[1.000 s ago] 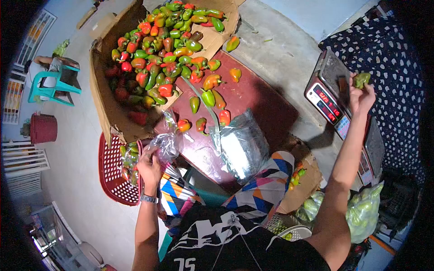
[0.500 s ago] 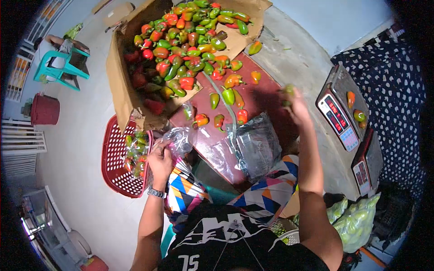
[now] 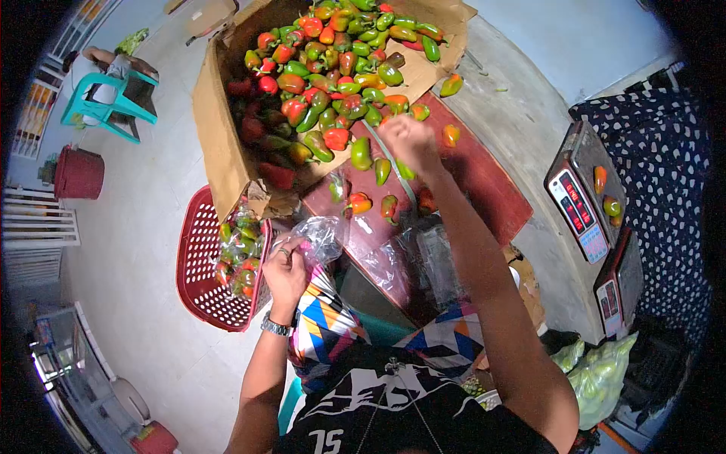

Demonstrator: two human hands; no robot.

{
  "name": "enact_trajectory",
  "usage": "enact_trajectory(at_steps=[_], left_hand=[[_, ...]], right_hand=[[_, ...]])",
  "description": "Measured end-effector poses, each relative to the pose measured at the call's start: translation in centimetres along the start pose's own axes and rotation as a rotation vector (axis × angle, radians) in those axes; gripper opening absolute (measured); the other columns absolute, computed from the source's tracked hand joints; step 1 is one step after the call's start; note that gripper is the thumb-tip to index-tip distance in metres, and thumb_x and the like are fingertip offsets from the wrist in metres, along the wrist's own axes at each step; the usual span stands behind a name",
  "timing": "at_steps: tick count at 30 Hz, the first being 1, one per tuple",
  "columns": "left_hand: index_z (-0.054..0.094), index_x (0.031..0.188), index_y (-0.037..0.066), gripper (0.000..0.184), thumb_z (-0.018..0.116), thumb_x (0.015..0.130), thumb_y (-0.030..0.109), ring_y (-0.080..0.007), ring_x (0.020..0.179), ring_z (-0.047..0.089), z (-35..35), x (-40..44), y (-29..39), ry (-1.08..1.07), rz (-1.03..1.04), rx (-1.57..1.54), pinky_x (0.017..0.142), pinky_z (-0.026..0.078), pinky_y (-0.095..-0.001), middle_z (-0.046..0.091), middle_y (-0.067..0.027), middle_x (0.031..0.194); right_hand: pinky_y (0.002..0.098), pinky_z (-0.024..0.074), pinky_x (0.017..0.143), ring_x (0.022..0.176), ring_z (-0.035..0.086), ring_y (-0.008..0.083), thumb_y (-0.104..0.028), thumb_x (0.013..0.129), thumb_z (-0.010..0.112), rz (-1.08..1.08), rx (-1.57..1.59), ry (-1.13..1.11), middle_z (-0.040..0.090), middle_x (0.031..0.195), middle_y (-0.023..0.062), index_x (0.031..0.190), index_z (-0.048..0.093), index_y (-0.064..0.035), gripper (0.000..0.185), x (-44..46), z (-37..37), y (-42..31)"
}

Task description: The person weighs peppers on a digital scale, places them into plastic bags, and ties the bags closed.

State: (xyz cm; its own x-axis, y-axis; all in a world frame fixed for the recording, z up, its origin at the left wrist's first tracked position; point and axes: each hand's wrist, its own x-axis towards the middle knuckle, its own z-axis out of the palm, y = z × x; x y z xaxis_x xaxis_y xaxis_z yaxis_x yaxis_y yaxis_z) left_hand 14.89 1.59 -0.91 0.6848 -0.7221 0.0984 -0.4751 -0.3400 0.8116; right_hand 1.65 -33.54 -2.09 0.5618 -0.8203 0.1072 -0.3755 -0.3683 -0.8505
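Several bagged peppers [image 3: 246, 281] lie in the red basket [image 3: 190, 261] just beyond the left hand, so some bagging looks done, though I cannot tell through the creased plastic how many bags there are. Far more looks left: loose peppers [image 3: 347, 62] are heaped in the carton [image 3: 214, 140], and others are scattered over the red board [image 3: 491, 200] in front of it. The left hand [image 3: 286, 274] has its fingers closed on a clear bag [image 3: 321, 236], held near the basket; no pepper shows plainly in it, so its filling seems hardly begun. The right hand [image 3: 412, 144] is curled over the board among the scattered peppers, well apart from the bag; it is blurred, and I cannot tell whether it grips one. A few peppers [image 3: 600, 180] rest on the nearer scale [image 3: 594, 140], outside any bag, its display lit. Off to the right, a bulging sack [image 3: 603, 371] of pale green produce stands below the scales, apparently outside the present work.
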Motion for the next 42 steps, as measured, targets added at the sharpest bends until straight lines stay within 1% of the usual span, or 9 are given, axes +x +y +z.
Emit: enact_trajectory(at_steps=[2,5,10,17,22,25,29,33,42], left_hand=[[0.074,0.105,0.0,0.028,0.056,0.084,-0.002,-0.0315,0.107,0.069,-0.1,0.0,0.7,-0.007,0.009,0.018,0.097,0.052,-0.037,0.071,-0.0208,0.109],[0.074,0.105,0.0,0.027,0.056,0.084,-0.002,-0.0321,0.106,0.069,0.2,0.0,0.3,-0.003,0.024,0.017,0.096,0.052,-0.037,0.072,-0.0203,0.108],[0.074,0.103,0.0,0.027,0.056,0.084,-0.003,-0.0334,0.106,0.069,0.0,0.2,0.7,0.02,0.057,0.036,0.096,0.052,-0.038,0.072,-0.0206,0.107],[0.074,0.103,-0.001,0.028,0.055,0.084,-0.004,-0.0322,0.104,0.07,0.5,0.1,0.3,-0.001,0.075,0.033,0.096,0.052,-0.0372,0.072,-0.0209,0.109],[0.073,0.104,-0.003,0.027,0.052,0.087,-0.007,-0.029,0.106,0.07,0.3,0.1,1.1,-0.05,0.077,0.066,0.097,0.051,-0.0361,0.073,-0.02,0.109],[0.074,0.107,-0.003,0.031,0.051,0.087,-0.007,-0.0288,0.109,0.069,0.6,-0.2,-0.4,-0.062,-0.05,0.005,0.099,0.05,-0.0356,0.073,-0.0208,0.113],[0.074,0.106,-0.002,0.027,0.054,0.088,-0.004,-0.0287,0.105,0.07,0.2,-0.2,-0.6,-0.079,-0.023,0.13,0.095,0.051,-0.0359,0.074,-0.0201,0.109],[0.073,0.104,-0.002,0.028,0.05,0.089,-0.005,-0.0215,0.1,0.07,0.9,-0.2,-0.7,-0.069,-0.037,0.139,0.093,0.052,-0.0329,0.076,-0.0132,0.102],[0.073,0.105,-0.004,0.026,0.054,0.087,-0.006,-0.0294,0.107,0.07,2.2,0.1,1.5,-0.119,-0.018,0.127,0.098,0.051,-0.0368,0.073,-0.0217,0.107]], right_hand=[[0.0452,0.0528,0.091,0.112,0.067,0.0315,-0.037,0.085,0.074,-0.007,-0.392,0.249,0.072,0.116,0.0186,0.12,0.068,-0.0096,0.045,3.2,-0.4,0.6],[0.0495,0.0442,0.103,0.125,0.061,0.0341,-0.041,0.082,0.072,0.179,-0.685,-0.026,0.068,0.127,0.0173,0.129,0.066,-0.0119,0.056,7.1,-0.9,0.8],[0.0461,0.0488,0.097,0.116,0.066,0.0331,-0.033,0.078,0.068,0.316,-0.268,0.121,0.072,0.118,0.0165,0.125,0.068,-0.0117,0.052,8.1,-1.7,1.8],[0.0443,0.0583,0.089,0.103,0.069,0.0384,-0.011,0.088,0.055,0.304,1.402,-0.121,0.067,0.114,0.0179,0.124,0.056,0.0031,0.039,3.3,-8.0,3.9],[0.0479,0.0551,0.099,0.109,0.065,0.0392,-0.007,0.093,0.053,0.26,1.663,-0.046,0.064,0.122,0.0214,0.125,0.051,0.0097,0.036,-1.8,-13.8,4.6],[0.0487,0.0537,0.1,0.106,0.066,0.0341,-0.006,0.092,0.059,0.167,1.455,0.114,0.066,0.118,0.0195,0.123,0.054,0.0095,0.035,-3.5,-20.2,9.6],[0.0349,0.0535,0.089,0.096,0.067,0.0181,-0.027,0.081,0.086,0.365,0.133,0.579,0.072,0.106,0.0082,0.115,0.068,0.0012,0.048,-7.5,-33.5,6.4],[0.03,0.0523,0.09,0.097,0.068,0.0153,-0.034,0.072,0.093,0.361,-0.344,0.909,0.075,0.11,0.0065,0.117,0.074,-0.0065,0.056,-10.2,-45.8,8.0],[0.0424,0.051,0.102,0.118,0.066,0.0361,-0.055,0.068,0.084,0.712,-0.957,0.588,0.069,0.125,0.0213,0.132,0.066,-0.0109,0.08,-12.5,-58.3,22.9]])
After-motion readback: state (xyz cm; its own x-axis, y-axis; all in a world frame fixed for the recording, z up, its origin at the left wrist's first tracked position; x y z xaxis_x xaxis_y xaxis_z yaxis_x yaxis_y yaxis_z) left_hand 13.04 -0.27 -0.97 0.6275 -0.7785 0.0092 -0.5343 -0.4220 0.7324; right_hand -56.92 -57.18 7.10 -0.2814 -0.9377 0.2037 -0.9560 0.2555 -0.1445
